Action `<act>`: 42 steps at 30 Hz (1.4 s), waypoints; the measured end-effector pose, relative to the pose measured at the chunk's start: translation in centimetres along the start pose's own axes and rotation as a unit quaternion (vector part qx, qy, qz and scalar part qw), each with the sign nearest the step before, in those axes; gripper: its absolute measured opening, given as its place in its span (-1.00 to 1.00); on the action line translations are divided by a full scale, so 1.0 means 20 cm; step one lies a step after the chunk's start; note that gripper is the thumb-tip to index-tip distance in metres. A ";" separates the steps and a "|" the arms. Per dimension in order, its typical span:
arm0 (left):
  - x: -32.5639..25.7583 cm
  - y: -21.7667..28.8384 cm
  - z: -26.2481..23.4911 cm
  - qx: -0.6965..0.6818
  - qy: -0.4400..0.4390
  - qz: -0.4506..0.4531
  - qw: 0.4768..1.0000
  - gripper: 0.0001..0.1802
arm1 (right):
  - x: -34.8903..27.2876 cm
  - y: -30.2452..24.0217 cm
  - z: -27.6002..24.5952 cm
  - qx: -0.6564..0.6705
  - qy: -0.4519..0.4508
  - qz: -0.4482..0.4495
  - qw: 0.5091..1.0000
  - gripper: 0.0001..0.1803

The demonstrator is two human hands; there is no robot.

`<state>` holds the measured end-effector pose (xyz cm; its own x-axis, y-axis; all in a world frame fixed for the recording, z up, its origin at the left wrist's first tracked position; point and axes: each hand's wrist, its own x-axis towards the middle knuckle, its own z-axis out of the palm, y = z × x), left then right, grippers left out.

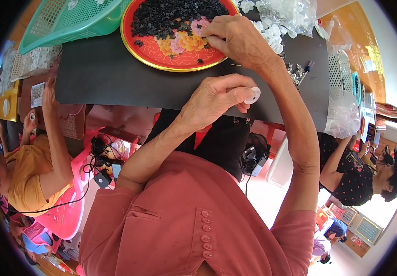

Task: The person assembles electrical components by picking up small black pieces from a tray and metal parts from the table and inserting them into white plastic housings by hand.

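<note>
My left hand [219, 97] is closed near the table's front edge, pinching a small round white plastic piece [253, 95] between thumb and fingers. Over the right part of a red, gold-rimmed tray [161, 62] with a flower print, my right hand [242, 41] has its fingertips pressed together. Whatever those fingertips may hold is too small to make out. Many small black parts [171, 16] lie heaped on the tray's far side, and a few are scattered on the flowers near my right fingertips.
A green basket [76, 27] stands left of the tray on the black table mat [102, 73]. White plastic pieces [272, 37], a clear bag [288, 16], small metal parts [295, 73] and a blue-capped pen-like tool [308, 67] lie at right. Co-workers sit on both sides.
</note>
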<state>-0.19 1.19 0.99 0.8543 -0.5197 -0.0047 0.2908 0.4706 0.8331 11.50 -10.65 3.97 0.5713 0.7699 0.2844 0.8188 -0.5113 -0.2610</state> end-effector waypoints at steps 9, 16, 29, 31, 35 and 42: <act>0.00 -0.02 -0.01 -0.014 0.002 0.006 1.000 -0.73 | 0.00 0.01 0.02 0.014 0.036 0.003 0.999 -0.87; 0.00 -0.04 -0.02 -0.050 -0.001 0.002 0.999 -0.67 | -0.04 -0.01 -0.03 0.092 0.062 0.094 0.989 -0.85; 0.03 -0.05 -0.07 -0.133 0.014 0.031 0.991 -0.64 | -0.43 -0.28 -0.32 0.228 0.081 0.210 0.947 -0.87; 0.03 -0.06 -0.07 -0.136 0.000 0.037 0.990 -0.64 | -0.46 -0.30 -0.31 0.231 0.092 0.207 0.946 -0.88; 0.03 -0.06 -0.04 -0.113 0.019 0.052 0.992 -0.64 | -0.50 -0.30 -0.27 0.216 0.100 0.193 0.952 -0.87; 0.03 -0.06 -0.04 -0.107 0.041 0.041 0.993 -0.66 | -0.51 -0.31 -0.25 0.217 0.110 0.194 0.951 -0.87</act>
<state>0.33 0.82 -0.44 0.9084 -0.4180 0.0058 0.2963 0.6535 0.6965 0.89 -17.26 7.24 0.8620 0.4334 0.2630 0.4723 -0.4978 -0.7274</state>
